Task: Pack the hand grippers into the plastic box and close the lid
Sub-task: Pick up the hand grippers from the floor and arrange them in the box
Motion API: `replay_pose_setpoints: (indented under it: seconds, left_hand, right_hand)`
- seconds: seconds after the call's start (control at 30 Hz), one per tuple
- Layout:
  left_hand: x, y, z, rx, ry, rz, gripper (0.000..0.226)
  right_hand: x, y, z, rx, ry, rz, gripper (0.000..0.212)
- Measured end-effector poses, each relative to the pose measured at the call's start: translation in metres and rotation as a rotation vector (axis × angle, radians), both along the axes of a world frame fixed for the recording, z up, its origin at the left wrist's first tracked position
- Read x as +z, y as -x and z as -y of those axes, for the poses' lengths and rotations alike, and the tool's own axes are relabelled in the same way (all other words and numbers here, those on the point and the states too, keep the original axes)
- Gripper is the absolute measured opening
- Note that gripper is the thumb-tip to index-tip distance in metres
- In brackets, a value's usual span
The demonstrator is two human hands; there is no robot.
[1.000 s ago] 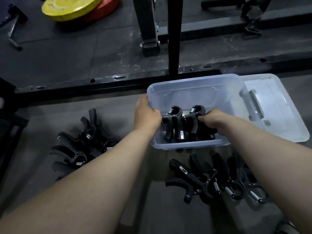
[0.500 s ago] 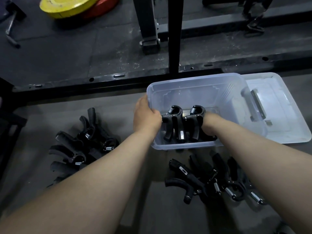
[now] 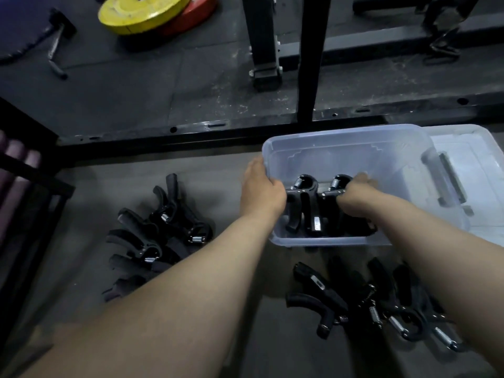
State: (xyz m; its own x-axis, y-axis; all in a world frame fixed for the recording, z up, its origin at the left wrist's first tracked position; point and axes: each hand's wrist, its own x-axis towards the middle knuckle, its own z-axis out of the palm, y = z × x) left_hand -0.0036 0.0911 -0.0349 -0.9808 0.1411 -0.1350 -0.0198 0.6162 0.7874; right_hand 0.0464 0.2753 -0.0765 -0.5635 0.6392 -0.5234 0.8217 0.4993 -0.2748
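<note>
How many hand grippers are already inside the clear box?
2 visible in the plastic box: the left gripper next to the left hand, the right gripper under the right hand. That hand may hide more.

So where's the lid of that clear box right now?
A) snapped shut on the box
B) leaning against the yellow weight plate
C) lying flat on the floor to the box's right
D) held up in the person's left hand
C: the lid lies flat to the right of the open plastic box, which has hand grippers inside.
</note>
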Motion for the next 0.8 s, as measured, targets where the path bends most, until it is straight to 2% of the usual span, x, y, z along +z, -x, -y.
replay_pose_setpoints:
  seconds: [0.07,0.13,0.2,0.27,0.33,0.4,0.5,0.63,0.7,0.8]
  left_hand:
    - [0.000,0.002,0.003,-0.036,-0.009,-0.011,0.045]
    - [0.000,0.001,0.011,-0.070,-0.010,0.012,0.047]
    - [-0.001,-0.001,0.024,-0.023,-0.022,0.085,0.049]
    - [-0.003,0.000,0.045,0.075,-0.002,0.128,0.048]
    - [-0.011,0.008,0.072,0.139,0.123,0.180,0.049]
    - [-0.022,0.016,0.105,0.163,0.315,0.236,0.050]
    - [-0.037,0.024,0.149,0.131,0.546,0.256,0.047]
    - [-0.053,0.024,0.180,-0.054,0.853,0.379,0.051]
    - [-0.059,0.019,0.184,-0.104,0.940,0.432,0.055]
    - [-0.065,0.016,0.181,-0.144,1.006,0.371,0.065]
  right_hand:
    - [0.016,0.013,0.013,0.086,-0.003,-0.077,0.064]
    - [0.037,0.027,0.037,0.180,0.085,-0.220,0.051]
    - [0.050,0.036,0.064,0.254,0.170,-0.346,0.041]
    - [0.054,0.041,0.098,0.318,0.233,-0.432,0.044]
    - [0.050,0.040,0.127,0.366,0.276,-0.438,0.069]
    - [0.045,0.037,0.145,0.309,0.296,-0.406,0.081]
    - [0.045,0.032,0.152,0.273,0.252,-0.414,0.076]
    - [0.041,0.028,0.144,0.290,0.303,-0.456,0.079]
    - [0.039,0.026,0.142,0.274,0.325,-0.459,0.078]
    - [0.041,0.026,0.144,0.269,0.316,-0.458,0.076]
